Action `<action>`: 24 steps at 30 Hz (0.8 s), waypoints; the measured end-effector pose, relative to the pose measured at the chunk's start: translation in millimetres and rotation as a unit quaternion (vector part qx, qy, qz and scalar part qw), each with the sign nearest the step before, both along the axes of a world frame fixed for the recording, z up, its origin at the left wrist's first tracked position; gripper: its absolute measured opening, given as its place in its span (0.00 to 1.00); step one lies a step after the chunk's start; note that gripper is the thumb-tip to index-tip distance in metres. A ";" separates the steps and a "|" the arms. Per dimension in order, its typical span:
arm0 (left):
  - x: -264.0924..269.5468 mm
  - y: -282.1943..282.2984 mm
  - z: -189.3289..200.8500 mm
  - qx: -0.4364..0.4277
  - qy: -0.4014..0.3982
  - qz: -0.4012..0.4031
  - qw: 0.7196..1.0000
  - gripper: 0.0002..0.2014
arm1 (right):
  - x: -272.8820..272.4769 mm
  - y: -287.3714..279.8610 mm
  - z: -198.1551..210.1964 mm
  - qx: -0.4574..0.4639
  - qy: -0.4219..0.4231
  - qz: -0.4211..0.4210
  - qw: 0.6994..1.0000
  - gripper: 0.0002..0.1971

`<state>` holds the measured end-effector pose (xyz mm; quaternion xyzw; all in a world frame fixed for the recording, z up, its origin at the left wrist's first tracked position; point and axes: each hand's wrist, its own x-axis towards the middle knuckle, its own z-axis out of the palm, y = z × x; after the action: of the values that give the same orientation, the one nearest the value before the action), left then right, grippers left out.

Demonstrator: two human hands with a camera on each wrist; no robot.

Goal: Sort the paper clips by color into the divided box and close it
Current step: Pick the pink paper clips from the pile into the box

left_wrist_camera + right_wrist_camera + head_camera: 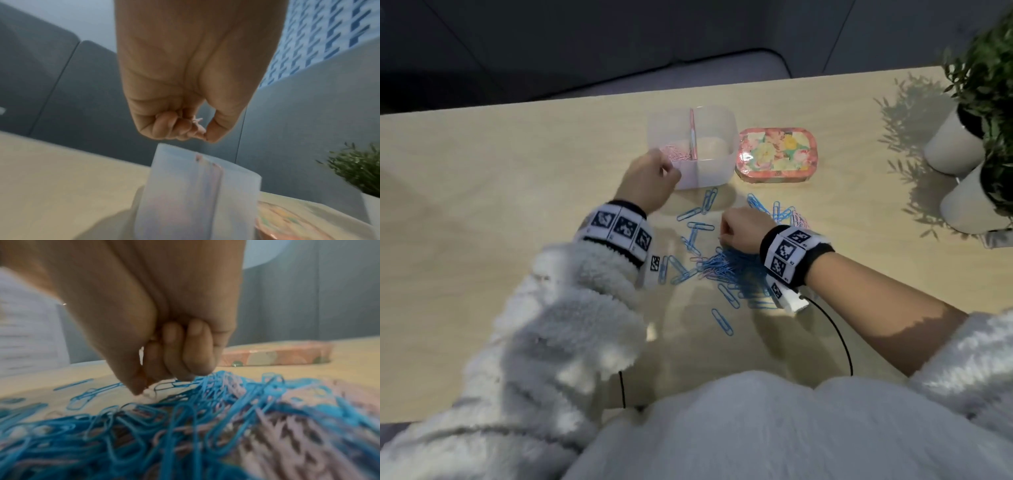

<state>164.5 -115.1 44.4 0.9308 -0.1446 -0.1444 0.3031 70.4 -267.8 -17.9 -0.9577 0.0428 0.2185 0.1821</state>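
A translucent divided box (722, 137) stands open at the table's far middle, with pink clips (678, 154) in its left compartment. My left hand (654, 174) hovers over the box's near left corner. In the left wrist view my left hand (202, 136) pinches a pink paper clip (198, 124) just above the box (197, 186). My right hand (726, 236) is curled down on the far edge of a mixed pile of blue and pink clips (722, 270). In the right wrist view my right hand (144, 386) pinches a pale pink clip (149, 393) at the edge of the pile (185, 426).
The flowered lid (777, 152) lies flat just right of the box. Loose blue clips (705, 205) are scattered between box and pile. Two white pots (955, 144) with green plants stand at the table's right edge. A dark sofa lies beyond the far edge.
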 end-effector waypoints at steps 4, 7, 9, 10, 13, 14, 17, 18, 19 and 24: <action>42.4 -26.0 19.5 0.071 -0.048 0.018 0.996 0.08 | -0.3 -2.2 14.1 0.108 -0.037 -0.056 0.992 0.06; 58.8 -44.5 16.7 0.157 -0.032 -0.010 0.987 0.09 | 10.5 -8.3 29.1 0.213 -0.062 -0.124 0.967 0.09; 63.1 -51.4 9.4 0.185 -0.022 -0.026 0.982 0.08 | 19.0 -11.9 38.7 0.244 -0.070 -0.149 0.956 0.04; 63.7 -52.9 6.0 0.188 -0.015 -0.024 0.982 0.09 | 23.7 -12.9 42.8 0.256 -0.076 -0.161 0.950 0.02; 64.4 -47.2 -1.6 0.140 0.012 0.011 0.990 0.15 | 45.0 -12.2 52.7 0.280 -0.107 -0.204 0.932 0.06; 62.7 -41.0 -2.5 0.101 0.013 0.026 0.994 0.17 | 54.9 -9.3 56.1 0.294 -0.117 -0.221 0.923 0.08; 44.1 -17.7 -1.9 -0.028 -0.062 0.039 0.997 0.17 | 89.6 5.9 65.1 0.352 -0.119 -0.271 0.888 0.09; 33.4 -8.6 -2.6 -0.057 -0.094 0.035 0.993 0.16 | 101.4 11.8 65.0 0.367 -0.111 -0.286 0.878 0.10; 20.6 0.7 -4.1 -0.072 -0.109 0.031 0.991 0.15 | 111.7 17.9 63.8 0.387 -0.100 -0.296 0.867 0.11; -48.0 38.9 -27.7 -0.029 -0.027 -0.036 0.999 0.10 | 134.1 42.0 63.6 0.419 -0.073 -0.276 0.862 0.10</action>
<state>116.5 -76.2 16.7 0.9192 -0.1902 -0.1260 0.3209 204.5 -225.8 45.7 -0.7535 0.1966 0.0860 0.6214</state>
